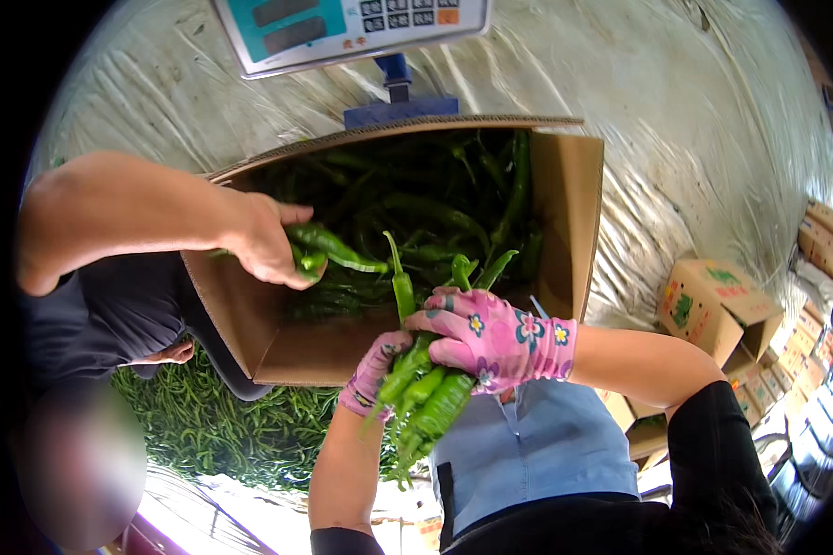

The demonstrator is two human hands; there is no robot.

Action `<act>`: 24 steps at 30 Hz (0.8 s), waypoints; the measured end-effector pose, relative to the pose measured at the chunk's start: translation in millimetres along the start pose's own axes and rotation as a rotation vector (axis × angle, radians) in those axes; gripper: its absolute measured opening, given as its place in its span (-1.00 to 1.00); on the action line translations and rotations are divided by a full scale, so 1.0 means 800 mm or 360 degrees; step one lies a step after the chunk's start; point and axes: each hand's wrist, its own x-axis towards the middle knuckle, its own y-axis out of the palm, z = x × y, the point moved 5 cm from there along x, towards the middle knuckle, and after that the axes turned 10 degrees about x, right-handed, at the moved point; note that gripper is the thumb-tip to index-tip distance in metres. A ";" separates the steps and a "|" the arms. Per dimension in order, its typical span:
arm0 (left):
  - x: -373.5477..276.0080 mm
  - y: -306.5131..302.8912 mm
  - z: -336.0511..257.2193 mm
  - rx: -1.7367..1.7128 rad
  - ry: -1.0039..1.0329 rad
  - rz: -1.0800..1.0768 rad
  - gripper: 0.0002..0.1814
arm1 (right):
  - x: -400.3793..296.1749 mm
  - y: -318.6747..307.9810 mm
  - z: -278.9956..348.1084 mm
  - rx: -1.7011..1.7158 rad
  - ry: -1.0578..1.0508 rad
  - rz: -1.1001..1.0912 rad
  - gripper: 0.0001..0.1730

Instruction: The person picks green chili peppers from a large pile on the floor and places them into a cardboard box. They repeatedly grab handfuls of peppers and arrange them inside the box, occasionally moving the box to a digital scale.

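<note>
A bunch of long green peppers [434, 402] is held between my two hands, over the near side of an open cardboard box [562, 208]. My left hand [375, 374], in a pink flowered glove, supports the bunch from the left. Across its top lies my right hand [493, 336], in a matching glove, with its fingers curled around the peppers. Some stems stick up above my knuckles. Inside the box, many more green peppers [437, 211] lie in shadow. My left thumb and fingers are partly hidden behind the bunch.
From the left, a co-worker's bare hand [271, 243] reaches into the box holding peppers. Behind the box stands a digital scale display [361, 28] on a blue post. A large heap of peppers [250, 423] lies at lower left, and printed cartons [708, 298] stand at right.
</note>
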 end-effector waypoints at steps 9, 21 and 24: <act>-0.047 -0.012 -0.041 0.0596 0.0035 0.0048 -0.43 | -0.067 0.018 -0.011 0.1132 0.0844 -0.1525 -0.50; -0.002 0.152 -0.161 0.2624 0.0430 -0.0453 -0.67 | 0.014 0.021 -0.192 0.3047 0.0160 -0.2892 -0.65; 0.036 0.146 -0.179 0.3268 0.0652 -0.0595 -0.67 | 0.008 -0.003 -0.235 0.2666 0.0730 -0.3260 -0.48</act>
